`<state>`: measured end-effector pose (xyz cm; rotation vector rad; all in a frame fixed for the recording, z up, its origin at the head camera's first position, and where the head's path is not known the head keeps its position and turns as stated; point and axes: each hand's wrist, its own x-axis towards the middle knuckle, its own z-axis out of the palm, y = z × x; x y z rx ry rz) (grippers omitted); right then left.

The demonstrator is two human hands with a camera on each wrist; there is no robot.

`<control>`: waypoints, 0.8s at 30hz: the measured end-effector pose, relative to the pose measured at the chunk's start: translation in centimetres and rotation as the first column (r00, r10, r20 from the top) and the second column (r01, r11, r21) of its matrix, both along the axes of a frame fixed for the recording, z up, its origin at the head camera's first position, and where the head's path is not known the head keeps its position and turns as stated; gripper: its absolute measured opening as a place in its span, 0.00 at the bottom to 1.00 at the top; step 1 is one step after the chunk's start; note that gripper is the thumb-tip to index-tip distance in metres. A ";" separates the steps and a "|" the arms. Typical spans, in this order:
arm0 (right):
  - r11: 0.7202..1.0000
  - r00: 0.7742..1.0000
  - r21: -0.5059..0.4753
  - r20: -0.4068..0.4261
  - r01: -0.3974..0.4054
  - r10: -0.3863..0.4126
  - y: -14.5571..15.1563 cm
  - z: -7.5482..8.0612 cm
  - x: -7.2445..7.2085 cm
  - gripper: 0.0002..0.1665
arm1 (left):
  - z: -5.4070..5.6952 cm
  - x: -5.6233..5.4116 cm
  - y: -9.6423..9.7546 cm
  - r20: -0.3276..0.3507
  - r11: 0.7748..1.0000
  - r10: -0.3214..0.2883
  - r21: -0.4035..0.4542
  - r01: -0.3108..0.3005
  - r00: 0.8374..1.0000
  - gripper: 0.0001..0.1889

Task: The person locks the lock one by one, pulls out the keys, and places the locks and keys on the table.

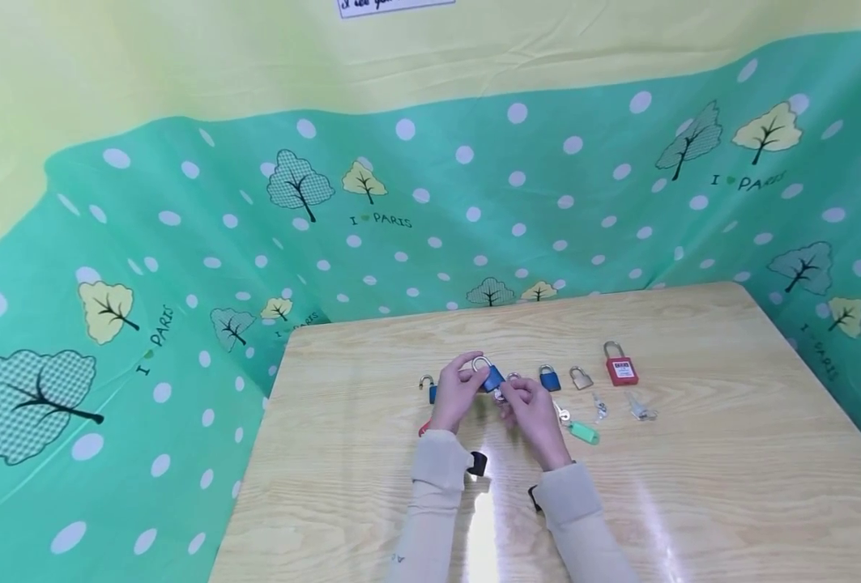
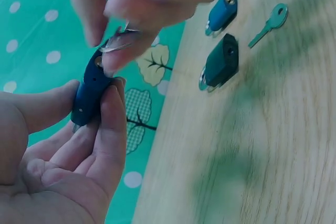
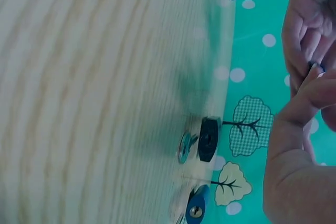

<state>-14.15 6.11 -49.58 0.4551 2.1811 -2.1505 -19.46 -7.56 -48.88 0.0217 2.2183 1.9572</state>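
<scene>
My left hand (image 1: 456, 393) grips a blue padlock (image 1: 489, 378) by its body, fingers and thumb on opposite sides, raised above the table. Its silver shackle points up and away. At the padlock's keyhole end, my right hand (image 1: 534, 414) pinches a key on a small ring (image 2: 119, 45). In the left wrist view the right fingers are blurred and overlap the keyhole end of the padlock; whether the key is inside the keyhole, I cannot tell. The right wrist view catches both hands close together at its right edge, with most of the padlock hidden behind the fingers.
Along the wooden table (image 1: 328, 453) lie a blue padlock with a raised shackle (image 1: 432, 392), another blue padlock (image 1: 550, 378), a metallic padlock (image 1: 581, 378) and a red padlock (image 1: 623, 371). Nearer are loose keys (image 1: 641, 410) and a green key tag (image 1: 584, 432). A patterned curtain (image 1: 401, 267) surrounds the table.
</scene>
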 end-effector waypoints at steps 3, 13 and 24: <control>0.999 0.999 0.022 0.009 -0.041 0.041 0.1 -0.1 0.0 0.17 | 0.0 -0.2 -0.3 0.008 0.999 0.016 0.032 -0.017 1.000 0.21; 0.986 0.999 0.159 0.003 -0.052 0.052 0.3 0.0 -0.1 0.13 | -0.4 -0.4 -0.4 0.005 0.992 0.126 0.022 -0.126 0.992 0.20; 0.988 0.999 0.150 0.035 -0.040 0.035 1.0 1.0 0.5 0.10 | 0.1 -1.1 -1.5 -0.023 0.953 0.278 0.128 -0.273 0.960 0.19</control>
